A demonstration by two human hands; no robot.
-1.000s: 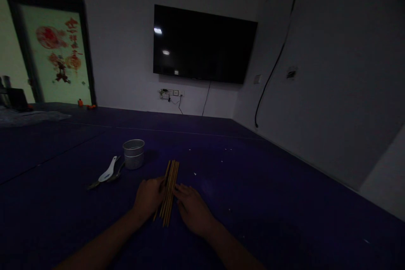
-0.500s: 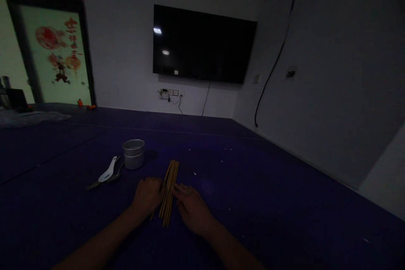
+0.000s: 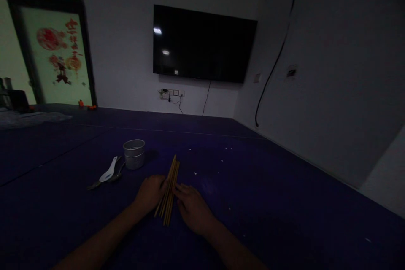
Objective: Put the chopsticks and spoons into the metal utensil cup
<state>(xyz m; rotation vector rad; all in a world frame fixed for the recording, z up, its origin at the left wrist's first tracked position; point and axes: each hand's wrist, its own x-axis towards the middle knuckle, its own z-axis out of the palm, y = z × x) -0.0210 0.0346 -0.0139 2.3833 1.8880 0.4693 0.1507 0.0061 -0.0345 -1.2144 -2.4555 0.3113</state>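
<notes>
A bundle of wooden chopsticks (image 3: 171,179) lies on the dark blue floor mat (image 3: 268,185), pointing away from me. My left hand (image 3: 148,194) presses against the bundle's left side with its fingers curled around the sticks. My right hand (image 3: 191,206) lies flat on the mat at the bundle's right side, fingers stretched out and touching the sticks. One stick pokes out a little farther than the others at the far end.
A small metal cup (image 3: 134,153) stands upright to the left of the chopsticks. A white spoon (image 3: 108,173) and a metal spoon (image 3: 116,174) lie beside it. A dark TV (image 3: 202,44) hangs on the far wall above a socket strip (image 3: 171,93).
My left hand has nudged the sticks forward, so one tip now reaches farther away and the bundle is slightly more fanned. The right hand has stayed almost still.
</notes>
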